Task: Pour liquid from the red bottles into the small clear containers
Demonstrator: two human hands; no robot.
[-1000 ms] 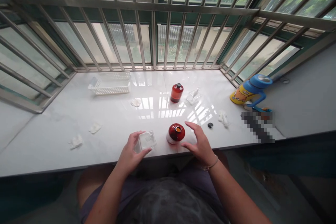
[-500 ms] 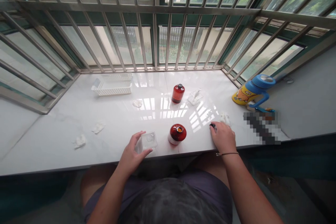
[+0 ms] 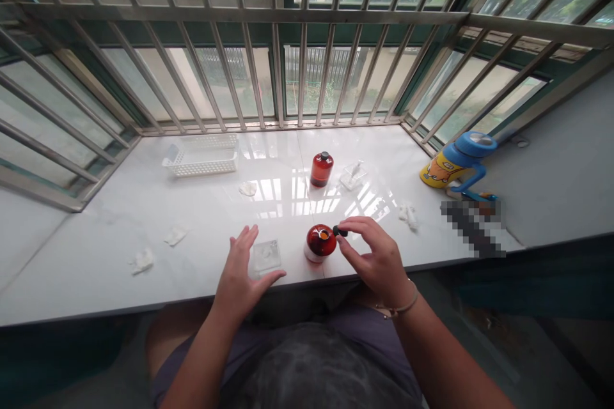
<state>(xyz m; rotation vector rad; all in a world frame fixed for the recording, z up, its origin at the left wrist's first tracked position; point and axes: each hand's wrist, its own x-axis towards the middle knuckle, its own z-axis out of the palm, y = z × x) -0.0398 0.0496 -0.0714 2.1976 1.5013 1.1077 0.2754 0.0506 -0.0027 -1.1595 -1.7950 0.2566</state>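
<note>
Between thumb and fingers, my right hand [image 3: 377,255] pinches a small black bottle cap [image 3: 340,231]. The cap is close to the right side of the mouth of an uncapped red-amber bottle [image 3: 320,244], which stands upright near the counter's front edge. My left hand [image 3: 244,271] is spread with thumb and fingers apart, holding nothing. Just beyond it, a clear square container [image 3: 267,255] rests on the counter. A second red-amber bottle [image 3: 322,170], with its black cap on, stands farther back. Beside that one sits a small clear stand-like piece [image 3: 354,174].
A white perforated basket [image 3: 204,169] is at the back left. Crumpled white tissues [image 3: 142,261] lie about the counter [image 3: 201,291]. A blue and yellow flask [image 3: 455,163] stands at the right, with a blurred-out dark item [image 3: 472,230] in front. Metal bars [image 3: 254,73] close off the back.
My right hand has carried the black cap leftward from the counter's right to the open bottle. My left hand has let go of the clear container and opened wider.
</note>
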